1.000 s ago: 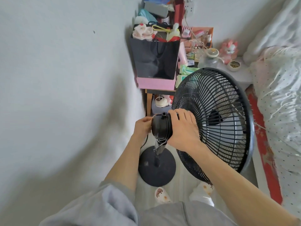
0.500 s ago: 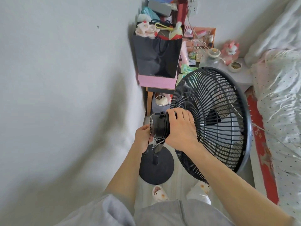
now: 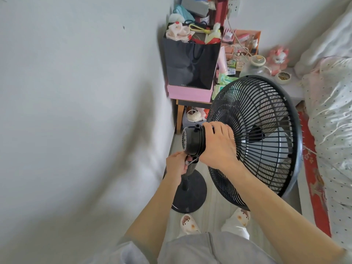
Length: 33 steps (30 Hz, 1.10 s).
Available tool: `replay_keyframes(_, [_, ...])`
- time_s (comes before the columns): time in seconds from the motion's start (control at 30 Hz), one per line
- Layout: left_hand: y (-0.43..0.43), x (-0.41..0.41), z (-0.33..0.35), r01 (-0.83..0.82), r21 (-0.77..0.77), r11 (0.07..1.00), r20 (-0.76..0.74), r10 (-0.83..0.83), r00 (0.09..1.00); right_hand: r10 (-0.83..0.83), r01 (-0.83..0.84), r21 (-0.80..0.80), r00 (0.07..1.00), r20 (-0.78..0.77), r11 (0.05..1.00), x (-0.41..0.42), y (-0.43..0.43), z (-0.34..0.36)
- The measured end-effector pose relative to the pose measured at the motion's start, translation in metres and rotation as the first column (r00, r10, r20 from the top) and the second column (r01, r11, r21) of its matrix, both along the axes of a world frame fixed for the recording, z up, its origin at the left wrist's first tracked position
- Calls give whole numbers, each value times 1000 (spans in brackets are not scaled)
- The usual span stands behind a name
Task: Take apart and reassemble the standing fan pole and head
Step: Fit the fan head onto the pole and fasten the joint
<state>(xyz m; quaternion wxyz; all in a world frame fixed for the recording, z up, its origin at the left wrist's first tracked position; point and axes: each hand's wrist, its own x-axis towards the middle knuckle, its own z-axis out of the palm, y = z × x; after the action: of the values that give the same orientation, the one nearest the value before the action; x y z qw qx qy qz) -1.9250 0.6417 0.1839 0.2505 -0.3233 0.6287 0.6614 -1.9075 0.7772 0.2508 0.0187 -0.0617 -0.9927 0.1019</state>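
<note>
Gripping the black plastic motor housing (image 3: 192, 141) with the right hand (image 3: 219, 145), left hand (image 3: 178, 164) pinching the pole-top joint (image 3: 191, 164) — fan apparently still assembled, separation pending.

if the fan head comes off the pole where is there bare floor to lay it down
Bare floor shows in the strip between the round base and the bed platform, though the fan head hangs over part of it and the slippers border it. The side table and the stool are crowded.
</note>
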Motion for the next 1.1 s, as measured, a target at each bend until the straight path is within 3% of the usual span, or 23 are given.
replay_keyframes(0.2, [7,24,-1,-81,-83,993,-63,76,995,36,-36,-5,999,3,999,3,-7,2])
replay_keyframes(0.33, [3,28,2,-86,111,990,35,83,996,43,-43,4,999,-8,999,8,-8,0])
replay_keyframes(0.6, [15,45,6,-204,312,928,61,195,979,27,-27,-1,1000,0,1000,8,-4,0])
replay_keyframes(0.83, [19,39,14,-83,107,991,-19,85,996,11,-11,-1,1000,18,1000,6,2,1])
replay_keyframes(0.93, [19,34,23,39,-49,998,-101,-44,994,17,-17,-8,999,31,1000,0,7,2])
replay_keyframes(1.0, [13,36,26,193,-199,961,-184,-230,956,21,-21,-3,999,40,1000,-2,8,2])
replay_keyframes(1.1, [-1,40,31,380,-434,817,-236,-510,827,23,-24,5,999,32,1000,-2,4,0])
